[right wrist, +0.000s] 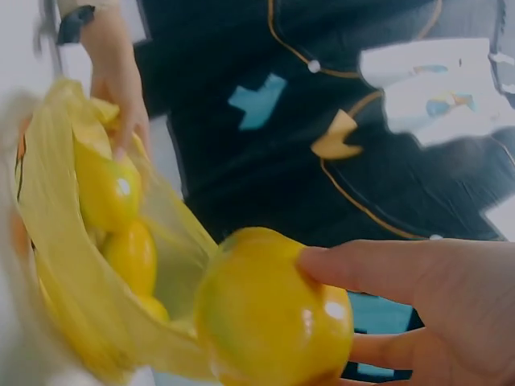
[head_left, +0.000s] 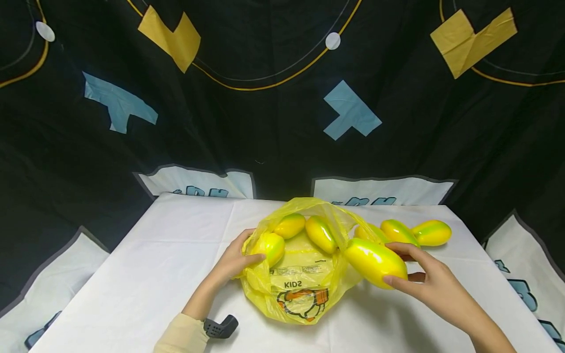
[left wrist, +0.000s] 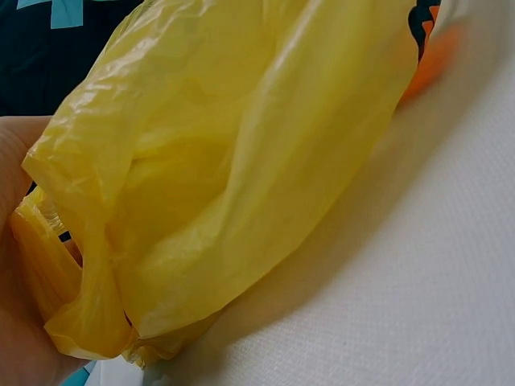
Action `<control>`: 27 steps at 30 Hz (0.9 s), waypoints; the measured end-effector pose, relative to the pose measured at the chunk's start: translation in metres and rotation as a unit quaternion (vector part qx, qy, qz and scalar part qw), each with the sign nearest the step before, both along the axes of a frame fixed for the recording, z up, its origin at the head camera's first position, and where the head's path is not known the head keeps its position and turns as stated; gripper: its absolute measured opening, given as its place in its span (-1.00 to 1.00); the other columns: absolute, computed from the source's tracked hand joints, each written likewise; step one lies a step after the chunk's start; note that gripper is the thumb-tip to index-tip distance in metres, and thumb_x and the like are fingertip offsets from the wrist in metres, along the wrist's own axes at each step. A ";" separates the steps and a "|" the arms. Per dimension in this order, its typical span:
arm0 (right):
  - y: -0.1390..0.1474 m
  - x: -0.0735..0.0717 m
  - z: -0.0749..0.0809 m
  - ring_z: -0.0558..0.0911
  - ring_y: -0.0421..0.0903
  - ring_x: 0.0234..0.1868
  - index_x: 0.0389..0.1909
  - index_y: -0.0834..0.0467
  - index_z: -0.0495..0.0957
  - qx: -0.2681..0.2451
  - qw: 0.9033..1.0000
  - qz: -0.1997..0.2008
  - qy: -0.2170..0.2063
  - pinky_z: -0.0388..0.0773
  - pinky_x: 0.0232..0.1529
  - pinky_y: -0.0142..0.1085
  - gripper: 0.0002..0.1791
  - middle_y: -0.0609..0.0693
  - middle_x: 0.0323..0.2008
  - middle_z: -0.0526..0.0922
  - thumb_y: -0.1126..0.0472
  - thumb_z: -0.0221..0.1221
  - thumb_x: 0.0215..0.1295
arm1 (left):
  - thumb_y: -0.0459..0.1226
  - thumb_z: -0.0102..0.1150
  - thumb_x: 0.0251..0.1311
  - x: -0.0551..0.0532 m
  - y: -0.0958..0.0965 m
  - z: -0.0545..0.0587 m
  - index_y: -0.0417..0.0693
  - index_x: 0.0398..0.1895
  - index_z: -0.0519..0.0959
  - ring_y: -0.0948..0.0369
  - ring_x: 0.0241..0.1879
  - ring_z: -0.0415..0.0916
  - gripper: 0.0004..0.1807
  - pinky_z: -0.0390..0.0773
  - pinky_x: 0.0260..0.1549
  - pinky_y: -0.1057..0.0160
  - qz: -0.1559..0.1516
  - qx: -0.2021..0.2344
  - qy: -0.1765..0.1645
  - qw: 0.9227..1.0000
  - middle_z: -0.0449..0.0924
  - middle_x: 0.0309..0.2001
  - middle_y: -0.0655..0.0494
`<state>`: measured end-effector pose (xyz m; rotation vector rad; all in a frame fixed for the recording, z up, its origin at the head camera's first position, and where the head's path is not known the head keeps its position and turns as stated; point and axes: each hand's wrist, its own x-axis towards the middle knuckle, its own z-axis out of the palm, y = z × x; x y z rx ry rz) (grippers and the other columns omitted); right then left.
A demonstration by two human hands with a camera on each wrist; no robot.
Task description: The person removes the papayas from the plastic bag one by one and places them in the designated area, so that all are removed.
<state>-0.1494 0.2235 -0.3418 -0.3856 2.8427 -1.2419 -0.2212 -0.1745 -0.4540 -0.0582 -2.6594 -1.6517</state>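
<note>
A yellow plastic bag (head_left: 300,306) with a printed cartoon lies on the table, its mouth held wide. At its left rim my left hand (head_left: 234,259) grips the plastic, thumb over the edge; the left wrist view shows bunched bag film (left wrist: 201,185) by the palm. Inside are several glossy yellow-green mangoes, among them one at the back (head_left: 290,225) and one near my left thumb (head_left: 272,247). My right hand (head_left: 434,282) holds another mango (head_left: 375,264) by one end, its other end at the bag's right rim. In the right wrist view that mango (right wrist: 269,310) hides part of the fingers.
Behind my right hand, more mangoes lie on the table, one at the far right (head_left: 432,233) and one beside it (head_left: 398,230). White cloth covers the table (head_left: 176,235). A dark patterned curtain (head_left: 265,137) hangs behind it.
</note>
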 end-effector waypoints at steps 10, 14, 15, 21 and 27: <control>0.030 -0.004 -0.009 0.39 0.11 0.05 0.32 0.20 0.30 0.025 0.994 -0.008 -0.103 0.61 -0.18 -0.12 -0.18 0.17 0.16 0.46 -0.09 0.35 0.12 | -0.26 0.38 -0.01 0.001 0.000 0.001 0.09 0.28 0.38 0.01 0.08 0.41 -0.30 0.41 0.10 -0.12 0.003 -0.008 -0.003 1.000 0.44 0.21 0.03; 0.039 -0.008 -0.013 0.40 0.12 0.05 0.32 0.25 0.29 0.051 0.992 -0.012 -0.118 0.57 -0.14 0.08 -0.14 0.21 0.17 0.45 -0.12 0.35 0.11 | -0.28 0.38 -0.01 0.001 0.000 0.002 0.08 0.28 0.38 -0.01 0.12 0.39 -0.30 0.37 0.13 -0.14 0.001 0.000 0.000 1.000 0.44 0.22 0.02; 0.041 -0.009 -0.014 0.41 0.12 0.05 0.32 0.26 0.30 0.057 0.991 -0.011 -0.120 0.56 -0.14 0.11 -0.15 0.21 0.16 0.46 -0.12 0.34 0.11 | -0.28 0.38 -0.01 0.001 0.000 0.002 0.08 0.27 0.39 -0.01 0.12 0.39 -0.30 0.36 0.13 -0.15 0.000 0.003 0.000 1.000 0.44 0.22 0.01; 0.049 -0.016 -0.021 0.43 0.11 0.03 0.29 0.27 0.33 0.083 0.988 -0.008 -0.129 0.51 -0.14 0.19 -0.15 0.20 0.12 0.49 -0.12 0.35 0.09 | -0.29 0.38 -0.01 0.001 0.000 0.002 0.08 0.27 0.39 -0.03 0.14 0.38 -0.31 0.35 0.14 -0.15 -0.001 0.008 -0.001 1.000 0.43 0.23 0.01; 0.055 -0.025 -0.031 0.44 0.19 0.06 0.29 0.30 0.32 0.081 0.986 -0.018 -0.141 0.54 -0.13 0.13 -0.11 0.28 0.14 0.47 -0.15 0.35 0.08 | -0.30 0.37 -0.01 0.001 0.000 0.002 0.07 0.27 0.39 -0.02 0.14 0.38 -0.31 0.36 0.14 -0.14 -0.001 0.010 0.002 1.000 0.44 0.22 0.01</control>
